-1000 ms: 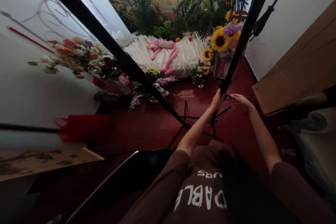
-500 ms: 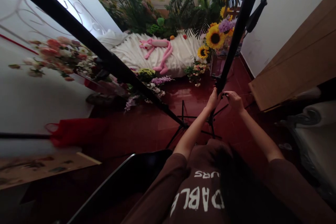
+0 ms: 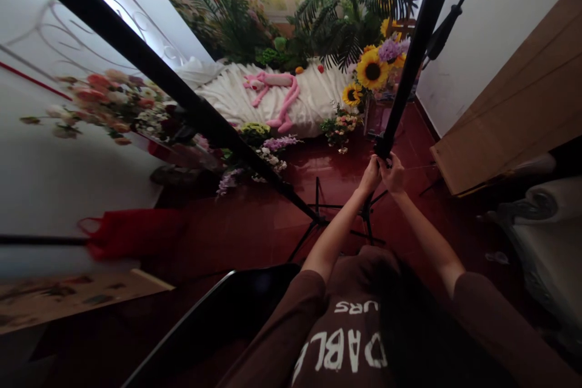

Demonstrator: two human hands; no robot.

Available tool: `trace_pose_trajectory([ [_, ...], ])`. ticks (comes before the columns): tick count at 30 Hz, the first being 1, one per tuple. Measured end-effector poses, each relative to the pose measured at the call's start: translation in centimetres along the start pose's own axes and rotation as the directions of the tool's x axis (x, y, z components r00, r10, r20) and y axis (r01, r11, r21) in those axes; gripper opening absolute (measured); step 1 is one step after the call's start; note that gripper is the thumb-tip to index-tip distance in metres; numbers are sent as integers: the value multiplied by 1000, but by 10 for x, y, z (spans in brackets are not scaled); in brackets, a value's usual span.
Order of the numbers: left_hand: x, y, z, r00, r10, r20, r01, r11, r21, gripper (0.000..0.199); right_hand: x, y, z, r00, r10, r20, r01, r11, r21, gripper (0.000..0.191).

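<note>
Steadying the right-hand black stand (image 3: 421, 31) with the left hand (image 3: 370, 176), closed around the upright just below a dark collar (image 3: 382, 144). Standing right of the middle, on spread legs (image 3: 366, 218) over the dark red floor (image 3: 236, 224). Resting the right hand (image 3: 393, 177) at the same height, close in from the right, fingers (image 3: 396, 162) bent toward the upright; too small and shadowed to tell whether pinching a fitting or only touching.

Liable, by judgement, to slide down into itself from a slack collar, or to tip from an uneven push on so tall and thin an upright. Also at some risk of nipping skin, from crowding both hands against the joint, or of knocking the second stand (image 3: 218, 118), near on the left, with a careless swing.

Reaching both forearms (image 3: 339, 224) forward from brown sleeves (image 3: 300, 303), angled inward and meeting almost at a point on the upright.

Farther off, sunflowers (image 3: 371, 70) behind the upright, then a pink plush toy (image 3: 278, 80) on rumpled white cloth (image 3: 313, 103), below palm fronds (image 3: 354, 6). To the far right, a brown panel (image 3: 509, 97); to the left, a red bag (image 3: 127, 233).
</note>
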State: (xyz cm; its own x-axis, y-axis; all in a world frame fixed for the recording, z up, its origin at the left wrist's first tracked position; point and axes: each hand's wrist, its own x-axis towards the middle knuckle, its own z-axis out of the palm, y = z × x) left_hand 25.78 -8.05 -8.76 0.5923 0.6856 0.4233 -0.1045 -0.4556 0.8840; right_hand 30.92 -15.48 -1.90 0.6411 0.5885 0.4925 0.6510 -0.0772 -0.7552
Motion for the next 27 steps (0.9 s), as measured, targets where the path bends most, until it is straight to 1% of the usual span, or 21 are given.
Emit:
trace_pose_trajectory([
  [2, -1, 3, -2, 1000, 2, 19, -2, 1000, 13, 37, 10, -13, -6, 999, -38, -9, 38, 999, 13, 52],
  [4, -1, 7, -4, 1000, -14, 24, 14, 1000, 13, 39, 25, -32, -17, 994, -96, -45, 97, 995, 18, 52],
  [7, -2, 13, -5, 998, -48, 35, 48, 999, 2, 38, 52, -63, -33, 978, -177, -109, 179, 984, 7, 49],
  [9, -1, 15, -6, 998, -50, 31, 50, 999, 4, 36, 67, -78, -39, 969, -207, -133, 209, 978, 2, 46],
  [11, -1, 17, -6, 999, -42, 14, 42, 999, 15, 33, 75, -85, -42, 966, -218, -140, 220, 976, -1, 45],
  [14, -2, 19, -6, 999, -53, -10, 53, 998, 28, 30, 75, -88, -43, 969, -206, -137, 212, 977, 25, 45],
  [17, -3, 22, -6, 997, -80, -3, 80, 997, 18, 27, 67, -83, -47, 970, -198, -141, 213, 973, 94, 45],
  [19, -4, 23, -6, 997, -80, -6, 80, 997, 15, 27, 57, -73, -53, 975, -195, -108, 206, 973, 103, 44],
  [21, -4, 24, -7, 997, -69, -18, 69, 998, 14, 26, 43, -55, -59, 981, -191, -28, 193, 979, 69, 41],
  [23, -3, 24, -6, 998, -58, -24, 58, 998, 7, 25, 26, -30, -64, 982, -178, 61, 176, 984, 26, 38],
  [25, -3, 24, -6, 998, -59, -33, 59, 998, -3, 24, 9, -6, -69, 980, -141, 138, 142, 990, 0, 38],
  [27, -2, 23, -6, 997, -65, -45, 65, 998, -9, 24, -4, 14, -70, 970, -100, 224, 107, 994, -20, 39],
])
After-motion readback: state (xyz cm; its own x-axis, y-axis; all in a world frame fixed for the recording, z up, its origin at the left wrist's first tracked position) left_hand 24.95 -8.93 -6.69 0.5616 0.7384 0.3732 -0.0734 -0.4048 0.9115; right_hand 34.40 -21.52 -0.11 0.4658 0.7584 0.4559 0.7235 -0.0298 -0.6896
